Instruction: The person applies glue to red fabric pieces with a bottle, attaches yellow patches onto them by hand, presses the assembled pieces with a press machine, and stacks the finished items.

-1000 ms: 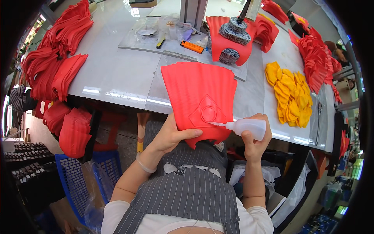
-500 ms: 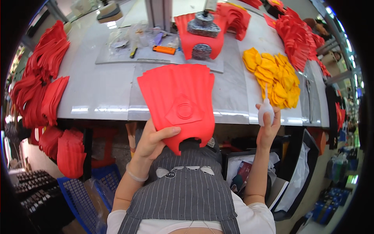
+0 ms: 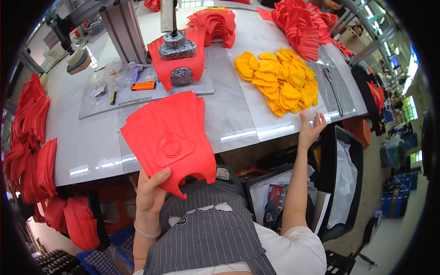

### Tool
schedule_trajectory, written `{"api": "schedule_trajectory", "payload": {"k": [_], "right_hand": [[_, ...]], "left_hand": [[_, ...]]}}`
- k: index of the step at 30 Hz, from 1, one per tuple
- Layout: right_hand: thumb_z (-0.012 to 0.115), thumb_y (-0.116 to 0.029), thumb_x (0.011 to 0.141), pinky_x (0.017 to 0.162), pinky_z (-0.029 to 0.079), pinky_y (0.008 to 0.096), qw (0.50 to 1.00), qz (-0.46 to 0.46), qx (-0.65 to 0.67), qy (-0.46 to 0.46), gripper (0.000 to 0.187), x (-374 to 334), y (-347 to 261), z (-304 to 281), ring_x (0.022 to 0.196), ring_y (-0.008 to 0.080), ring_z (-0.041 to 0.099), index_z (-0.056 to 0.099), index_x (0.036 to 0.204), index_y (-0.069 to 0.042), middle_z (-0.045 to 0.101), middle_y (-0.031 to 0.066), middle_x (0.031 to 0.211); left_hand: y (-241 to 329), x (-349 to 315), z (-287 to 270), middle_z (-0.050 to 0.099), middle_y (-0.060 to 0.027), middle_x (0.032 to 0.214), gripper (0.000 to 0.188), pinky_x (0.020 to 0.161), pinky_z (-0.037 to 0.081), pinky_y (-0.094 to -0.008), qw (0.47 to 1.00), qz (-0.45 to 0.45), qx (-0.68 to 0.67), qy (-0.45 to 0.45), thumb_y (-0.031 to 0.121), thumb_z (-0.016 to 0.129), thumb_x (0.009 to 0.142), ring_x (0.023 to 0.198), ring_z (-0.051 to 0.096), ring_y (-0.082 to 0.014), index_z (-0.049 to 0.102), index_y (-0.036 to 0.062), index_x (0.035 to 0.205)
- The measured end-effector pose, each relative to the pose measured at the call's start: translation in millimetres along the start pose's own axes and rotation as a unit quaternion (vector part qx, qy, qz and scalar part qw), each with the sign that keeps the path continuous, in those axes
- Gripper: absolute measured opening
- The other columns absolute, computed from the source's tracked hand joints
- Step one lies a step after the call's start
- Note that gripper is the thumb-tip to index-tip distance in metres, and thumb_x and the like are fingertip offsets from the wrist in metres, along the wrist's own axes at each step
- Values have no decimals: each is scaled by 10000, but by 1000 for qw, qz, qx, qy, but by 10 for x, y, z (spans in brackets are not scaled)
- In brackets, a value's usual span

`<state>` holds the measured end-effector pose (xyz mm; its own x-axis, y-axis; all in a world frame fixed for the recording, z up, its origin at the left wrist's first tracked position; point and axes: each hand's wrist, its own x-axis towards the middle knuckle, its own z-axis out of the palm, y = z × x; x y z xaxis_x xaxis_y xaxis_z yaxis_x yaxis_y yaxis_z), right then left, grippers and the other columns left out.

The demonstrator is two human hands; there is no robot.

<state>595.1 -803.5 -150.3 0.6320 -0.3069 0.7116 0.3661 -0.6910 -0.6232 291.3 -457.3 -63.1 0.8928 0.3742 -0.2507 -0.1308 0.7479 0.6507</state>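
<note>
My left hand (image 3: pixel 151 188) grips a red moulded piece (image 3: pixel 183 137) by its lower left side, thumb on the front. The piece has a ridged, flared top, a raised ring inside an angular outline, and an arched cutout at the bottom. It is held up in front of the table edge. At the table's edge, my right hand (image 3: pixel 311 133) has its fingers around a small white squeeze bottle (image 3: pixel 310 113), smeared by motion. Just beyond the bottle lies a pile of yellow moulded pieces (image 3: pixel 282 82).
Another red piece (image 3: pixel 195 59) sits on a stand under a speckled press block (image 3: pixel 176 48). Stacks of red pieces lie at left (image 3: pixel 30 114) and far right (image 3: pixel 300 27). An orange-handled cutter (image 3: pixel 143 85) and a metal tool (image 3: pixel 333 91) rest on the table. Boxes stand below the edge.
The view has turned toward the right. My right hand has moved the squeeze bottle down to the table edge by the yellow pile. The red piece stays in my left hand, now tilted.
</note>
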Motion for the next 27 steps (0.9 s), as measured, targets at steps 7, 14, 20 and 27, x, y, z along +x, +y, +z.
{"api": "schedule_trajectory", "payload": {"k": [7, 14, 20, 27], "right_hand": [[715, -109, 829, 897, 428, 366, 975, -153, 105, -125, 318, -96, -837, 286, 997, 246, 560, 560, 1095, -35, 600, 94, 1045], [665, -308, 850, 909, 413, 409, 917, -232, -76, -316, 432, 655, -981, 1893, 1031, 308, 583, 564, 1181, -50, 642, 127, 1112], [742, -445, 751, 944, 383, 450, 796, -117, -113, -583, 670, 1007, -1063, 2107, 986, 254, 625, 527, 1269, -77, 672, 97, 1063], [773, -399, 749, 835, 464, 347, 799, -222, -99, -550, 609, 901, -1427, 1632, 902, 220, 648, 561, 1211, -64, 690, 100, 932]], "left_hand": [[0, 25, 11, 502, -147, 1308, 660, 1015, 421, -367, 998, -9, 68, 2, -3, 669, 785, 1208, 511, -249, 351, -47, 1361], [-45, 26, -41, 519, -143, 1293, 641, 1020, 413, -364, 998, 7, 65, -6, 1, 682, 780, 1211, 511, -242, 381, -49, 1344], [-16, 19, -71, 519, -146, 1296, 643, 1028, 406, -362, 998, 6, 54, -12, 5, 688, 780, 1214, 510, -236, 384, -50, 1344], [15, 44, -91, 522, -145, 1293, 645, 1026, 409, -360, 998, 4, 55, -29, 13, 697, 782, 1206, 516, -233, 384, -52, 1343]]}}
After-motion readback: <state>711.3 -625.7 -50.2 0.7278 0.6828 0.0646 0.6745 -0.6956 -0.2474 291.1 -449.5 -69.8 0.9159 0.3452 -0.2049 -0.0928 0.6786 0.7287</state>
